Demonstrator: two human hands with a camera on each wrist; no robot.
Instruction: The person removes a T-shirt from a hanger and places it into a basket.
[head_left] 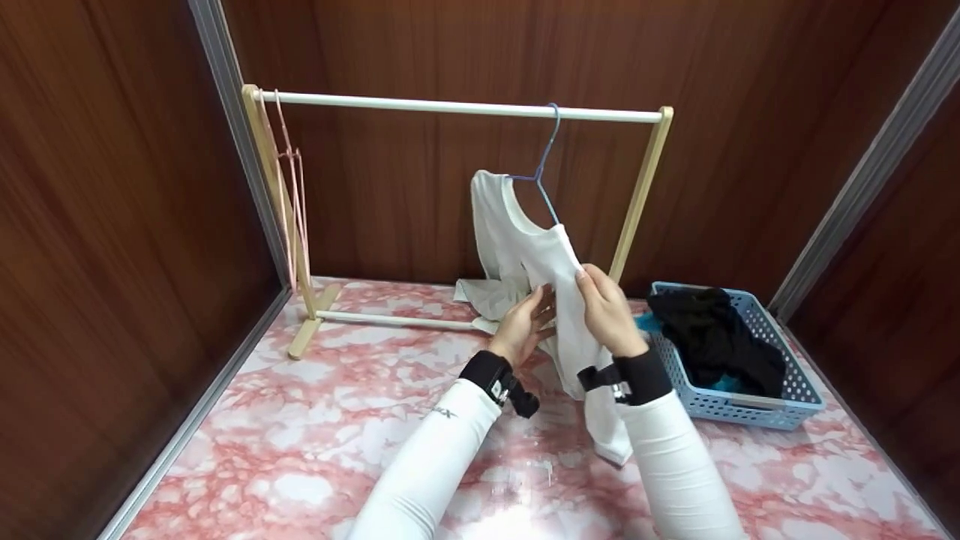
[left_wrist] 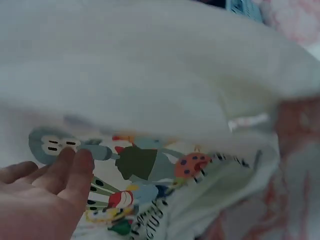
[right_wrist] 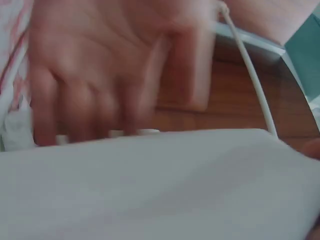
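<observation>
Though the shirt (head_left: pixel 544 251) looks plain (head view), left wrist shows cartoon print (left_wrist: pixel 142 165).

White shirt (head_left: pixel 551 262), centre; its print (left_wrist: pixel 137 162), lower centre of left wrist view: blue-grey, green, red, yellow, black lettering. Hanger (head_left: pixel 539 177), upper centre: blue. Spare hangers (head_left: pixel 289 155), upper left: pink. Rack (head_left: pixel 420 105): white bars, pale wood-toned posts. Basket (head_left: pixel 705 406), lower right: light blue; cloth bundle (head_left: pixel 712 337) in it: black. Counter (head_left: pixel 285 442): marbled pink-red and white. Walls (head_left: pixel 420 187): reddish-brown wood grain. Sleeves (head_left: pixel 442 442): white.
</observation>
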